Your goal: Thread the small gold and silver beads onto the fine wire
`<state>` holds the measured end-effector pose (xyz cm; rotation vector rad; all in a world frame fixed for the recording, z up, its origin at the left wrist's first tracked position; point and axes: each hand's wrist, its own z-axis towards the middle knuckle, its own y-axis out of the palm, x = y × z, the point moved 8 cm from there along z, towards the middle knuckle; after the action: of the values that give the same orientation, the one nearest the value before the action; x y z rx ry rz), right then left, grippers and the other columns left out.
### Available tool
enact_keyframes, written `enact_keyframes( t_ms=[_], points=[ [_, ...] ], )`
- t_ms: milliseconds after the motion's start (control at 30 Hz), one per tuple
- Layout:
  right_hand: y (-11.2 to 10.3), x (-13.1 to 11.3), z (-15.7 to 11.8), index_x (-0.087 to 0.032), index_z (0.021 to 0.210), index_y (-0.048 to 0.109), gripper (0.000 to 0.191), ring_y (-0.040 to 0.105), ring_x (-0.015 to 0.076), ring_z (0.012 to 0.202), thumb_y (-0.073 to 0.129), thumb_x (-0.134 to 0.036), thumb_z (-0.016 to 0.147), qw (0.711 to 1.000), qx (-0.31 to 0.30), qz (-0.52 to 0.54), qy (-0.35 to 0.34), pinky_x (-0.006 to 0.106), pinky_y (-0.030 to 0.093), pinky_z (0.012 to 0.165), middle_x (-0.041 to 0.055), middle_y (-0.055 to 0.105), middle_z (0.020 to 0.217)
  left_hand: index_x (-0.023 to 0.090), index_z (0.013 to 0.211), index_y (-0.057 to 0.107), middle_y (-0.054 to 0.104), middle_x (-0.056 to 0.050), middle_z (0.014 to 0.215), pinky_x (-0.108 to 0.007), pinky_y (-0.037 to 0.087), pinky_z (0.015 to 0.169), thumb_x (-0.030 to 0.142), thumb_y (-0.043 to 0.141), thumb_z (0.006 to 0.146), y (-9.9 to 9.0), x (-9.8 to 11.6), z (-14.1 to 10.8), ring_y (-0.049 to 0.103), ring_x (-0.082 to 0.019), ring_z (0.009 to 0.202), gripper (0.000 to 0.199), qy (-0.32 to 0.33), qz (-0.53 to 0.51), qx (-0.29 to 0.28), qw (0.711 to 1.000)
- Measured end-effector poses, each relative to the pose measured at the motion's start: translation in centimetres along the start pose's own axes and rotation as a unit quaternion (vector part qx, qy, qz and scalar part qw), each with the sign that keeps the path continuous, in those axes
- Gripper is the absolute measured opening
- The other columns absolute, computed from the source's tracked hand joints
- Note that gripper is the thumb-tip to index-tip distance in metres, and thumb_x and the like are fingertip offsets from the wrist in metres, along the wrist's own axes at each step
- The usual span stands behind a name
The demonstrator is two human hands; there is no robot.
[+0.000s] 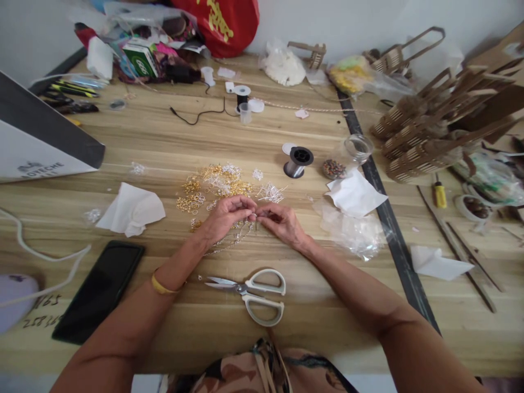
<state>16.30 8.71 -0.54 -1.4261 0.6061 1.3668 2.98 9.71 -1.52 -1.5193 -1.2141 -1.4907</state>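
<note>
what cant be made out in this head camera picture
All in the head view:
- Small piece between left hand and right hand: tiny, partly covered by both.
- Gold and silver pieces: some hidden behind the left hand; too small to count.
- Box: cut off by the left edge.
- Red bag: cut off by the top edge.

Your wood-grain table (319, 322) was pretty loaded, tbh: tiny gold and silver bits (223, 177) heaped mid-table, white-handled scissors (264, 284) lying open close to you, a black phone (100, 292) off left, a dark wire spool (298, 162) standing right of the heap, then a clear jar (347, 155) with beads (333, 169) inside.
</note>
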Motion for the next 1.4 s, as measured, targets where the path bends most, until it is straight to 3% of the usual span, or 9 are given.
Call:
enact_keyframes(
  t_ms=[233, 433, 700, 1100, 1400],
  points=[
    [-0.3, -0.5, 0.1, -0.019, 0.092, 0.068, 0.017, 0.061, 0.0139, 0.071, 0.057, -0.033, 0.089, 0.999, 0.007, -0.019, -0.027, 0.026, 0.046, 0.064, 0.0037, 0.069, 0.084, 0.014, 0.088, 0.065, 0.066, -0.001, 0.078, -0.026, 0.051, 0.070, 0.023, 0.070, 0.074, 0.1, -0.2, 0.0, 0.063, -0.011, 0.069, 0.017, -0.013, -0.015, 0.000, 1.000],
    [-0.6, 0.0, 0.2, -0.019, 0.089, 0.069, 0.017, 0.058, 0.0132, 0.068, 0.060, -0.034, 0.087, 1.000, 0.017, 0.001, 0.000, 0.025, 0.044, 0.061, 0.0023, 0.067, 0.080, 0.014, 0.087, 0.066, 0.067, -0.002, 0.080, -0.025, 0.050, 0.067, 0.026, 0.073, 0.071, 0.4, 0.7, -0.2, 0.061, -0.011, 0.069, 0.021, -0.003, 0.077, 0.004, 0.997],
    [-0.4, 0.1, 0.4, -0.016, 0.086, 0.069, 0.022, 0.055, 0.0117, 0.063, 0.061, -0.036, 0.085, 0.999, 0.012, 0.028, 0.020, 0.024, 0.042, 0.059, 0.0011, 0.065, 0.072, 0.013, 0.074, 0.065, 0.063, -0.001, 0.064, -0.022, 0.045, 0.056, 0.026, 0.070, 0.074, 0.3, 1.4, -0.2, 0.056, -0.010, 0.058, 0.014, 0.053, 0.170, 0.030, 0.984],
    [-0.5, 0.4, 0.6, -0.014, 0.088, 0.071, 0.029, 0.049, 0.0088, 0.054, 0.065, -0.043, 0.083, 0.994, 0.020, 0.090, 0.050, 0.021, 0.040, 0.051, 0.0007, 0.061, 0.064, 0.012, 0.080, 0.068, 0.068, -0.001, 0.065, -0.023, 0.052, 0.062, 0.025, 0.075, 0.069, -0.1, 0.7, -0.2, 0.063, -0.012, 0.060, 0.018, 0.011, 0.076, 0.043, 0.996],
    [-0.5, 1.1, 0.5, -0.014, 0.087, 0.064, 0.028, 0.052, 0.0084, 0.054, 0.068, -0.041, 0.080, 0.990, 0.029, 0.122, 0.066, 0.021, 0.042, 0.051, -0.0021, 0.057, 0.062, 0.013, 0.078, 0.070, 0.070, -0.003, 0.065, -0.024, 0.052, 0.062, 0.023, 0.074, 0.067, -0.3, 1.0, -0.2, 0.065, -0.014, 0.062, 0.016, 0.019, 0.095, 0.067, 0.993]
  ],
)
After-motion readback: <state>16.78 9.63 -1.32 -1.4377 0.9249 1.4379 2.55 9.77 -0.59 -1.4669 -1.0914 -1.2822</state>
